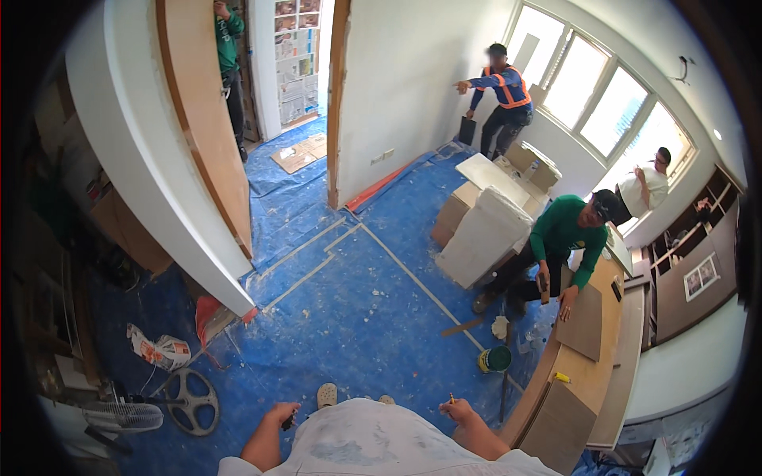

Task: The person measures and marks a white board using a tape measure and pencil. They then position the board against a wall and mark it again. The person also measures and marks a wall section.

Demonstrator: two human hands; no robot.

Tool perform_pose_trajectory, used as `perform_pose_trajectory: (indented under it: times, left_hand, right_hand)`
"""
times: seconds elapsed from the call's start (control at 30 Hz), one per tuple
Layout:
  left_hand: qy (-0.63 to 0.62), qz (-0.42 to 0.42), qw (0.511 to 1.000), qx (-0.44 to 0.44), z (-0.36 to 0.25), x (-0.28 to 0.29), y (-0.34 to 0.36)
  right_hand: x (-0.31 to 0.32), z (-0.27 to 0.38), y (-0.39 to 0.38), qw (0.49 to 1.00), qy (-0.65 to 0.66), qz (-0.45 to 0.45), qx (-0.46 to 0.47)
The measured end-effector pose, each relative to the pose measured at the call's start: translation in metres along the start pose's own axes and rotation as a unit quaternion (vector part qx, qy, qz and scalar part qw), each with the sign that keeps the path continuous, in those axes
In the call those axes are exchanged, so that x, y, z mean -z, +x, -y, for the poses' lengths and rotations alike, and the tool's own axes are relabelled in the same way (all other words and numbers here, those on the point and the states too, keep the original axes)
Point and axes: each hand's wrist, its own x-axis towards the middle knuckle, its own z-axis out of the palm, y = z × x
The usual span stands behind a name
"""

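Note:
My left hand [280, 413] is low at the left of my body, its fingers closed around a small dark object [288, 421] whose kind I cannot make out. At my right side, my right hand [458, 411] pinches a short yellow-orange pencil [452, 397], tip up. Both hands hang over the blue floor sheet [357, 333], apart from any surface. Nearest to the right hand is a wooden workbench [516, 420] with a brown board [558, 428] lying on it.
A person in green [567, 238] works at the bench, near a green bucket [494, 359]. Another in an orange-striped vest [505, 87] points left; someone stands by the windows [615, 111]. A fan [127, 416] stands at lower left. An open door [202, 119] shows another person beyond.

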Motion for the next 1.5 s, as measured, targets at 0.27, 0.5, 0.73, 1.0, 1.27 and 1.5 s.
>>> perform_pose_trajectory:
  times: [0.27, 0.5, 0.73, 1.0, 1.27, 1.5]
  left_hand:
    - [-0.064, 0.076, 0.966, -0.241, -0.13, -0.074, -0.122]
    - [0.224, 0.02, 0.907, -0.355, -0.229, -0.145, -0.228]
    - [0.241, -0.052, 0.86, -0.448, -0.218, -0.145, -0.239]
    - [0.26, 0.063, 0.903, -0.337, -0.254, -0.095, -0.179]
    - [0.328, 0.098, 0.909, -0.238, -0.335, 0.054, -0.118]
    - [0.367, 0.018, 0.907, -0.206, -0.362, 0.259, -0.183]
  right_hand:
    - [-0.066, 0.192, -0.038, 0.968, -0.108, 0.167, 0.156]
    - [-0.135, 0.302, -0.091, 0.908, -0.02, 0.363, 0.207]
    - [-0.13, 0.326, -0.091, 0.865, -0.064, 0.455, 0.199]
    - [-0.165, 0.364, -0.029, 0.864, -0.07, 0.466, 0.178]
    - [-0.106, 0.455, 0.087, 0.934, 0.163, 0.296, 0.12]
    - [-0.054, 0.529, 0.198, 0.899, 0.344, 0.207, 0.173]
